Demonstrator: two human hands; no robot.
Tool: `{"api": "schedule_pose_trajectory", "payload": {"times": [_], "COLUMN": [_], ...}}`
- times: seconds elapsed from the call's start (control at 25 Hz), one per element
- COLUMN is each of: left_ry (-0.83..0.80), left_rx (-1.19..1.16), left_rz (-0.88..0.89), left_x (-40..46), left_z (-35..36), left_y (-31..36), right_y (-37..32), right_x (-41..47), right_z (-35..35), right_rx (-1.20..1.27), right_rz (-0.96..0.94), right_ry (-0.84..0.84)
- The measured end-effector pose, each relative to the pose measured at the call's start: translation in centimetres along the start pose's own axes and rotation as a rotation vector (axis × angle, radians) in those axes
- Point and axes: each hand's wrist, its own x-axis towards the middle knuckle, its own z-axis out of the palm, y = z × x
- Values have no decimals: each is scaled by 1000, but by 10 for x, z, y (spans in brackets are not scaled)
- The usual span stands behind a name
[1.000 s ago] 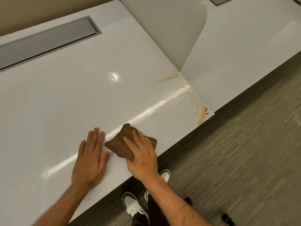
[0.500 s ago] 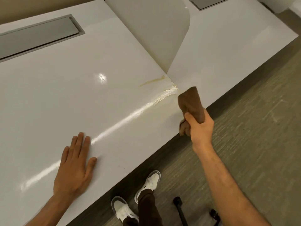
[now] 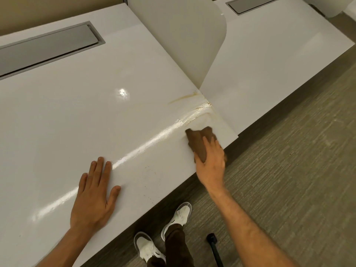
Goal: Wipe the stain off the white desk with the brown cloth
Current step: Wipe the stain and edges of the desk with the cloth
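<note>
The brown cloth (image 3: 199,141) lies pressed flat on the white desk (image 3: 77,122) near its front right corner, under the fingers of my right hand (image 3: 211,164). Just beyond the cloth, a yellowish-brown stain (image 3: 194,112) smears toward the seam between the desks, with a thin streak (image 3: 183,98) a little farther back. My left hand (image 3: 94,193) rests flat on the desk, fingers spread, well left of the cloth and holding nothing. Faint brown specks (image 3: 150,174) dot the desk between my hands.
An upright white divider panel (image 3: 183,39) stands at the seam, just behind the stain. A second white desk (image 3: 269,64) continues to the right. Grey cable trays (image 3: 44,49) are set into the desk backs. The desk's front edge drops to carpet, where my shoes (image 3: 179,214) stand.
My right hand brought the cloth from beside my left hand to the desk's right corner, lifted it briefly, and now presses it down on the desk below the stain. The corner smear is mostly gone.
</note>
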Motion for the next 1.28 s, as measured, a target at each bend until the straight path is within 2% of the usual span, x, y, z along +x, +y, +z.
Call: {"api": "schedule_pose_trajectory", "payload": {"times": [0.12, 0.2, 0.28, 0.32, 0.4, 0.44, 0.52, 0.6, 0.8, 0.92, 1.04, 1.16, 1.28], "left_ry": [-4, -1, -3, -9, -10, -7, -9, -13, -17, -19, -16, -21, -33], "left_rx": [-6, -4, 3, 3, 1, -2, -9, -15, -29, -38, -29, -13, -11], "left_rz": [-3, -1, 0, 2, -1, -1, 4, 4, 8, 5, -2, 3, 2], "left_x": [-1, 0, 2, 2, 1, 1, 1, 2, 3, 3, 4, 4, 4], "left_z": [-2, -2, -3, -3, -3, -3, -3, -4, -5, -6, -7, -8, -8], "left_y": [1, 1, 1, 1, 1, 1, 0, 0, 1, 2, 2, 3, 3], "right_y": [-21, -28, -28, -25, -23, -22, -19, -25, -50, -72, -86, -100, -111], "right_x": [-33, -24, 5, 21, 50, 64, 88, 109, 168, 186, 186, 184, 164], "right_z": [2, -16, -34, -42, -48, -43, -22, -3, 9, 21, 23, 21, 22], "right_rx": [201, 518, 751, 774, 727, 676, 393, 122, 149, 54, 66, 109, 254], "right_rz": [-36, 172, 359, 383, 387, 406, 486, 488, 319, 176, -68, -374, -407], "right_ry": [-84, -81, 68, 181, 314, 317, 238, 185, 145, 87, 43, -184, -409]}}
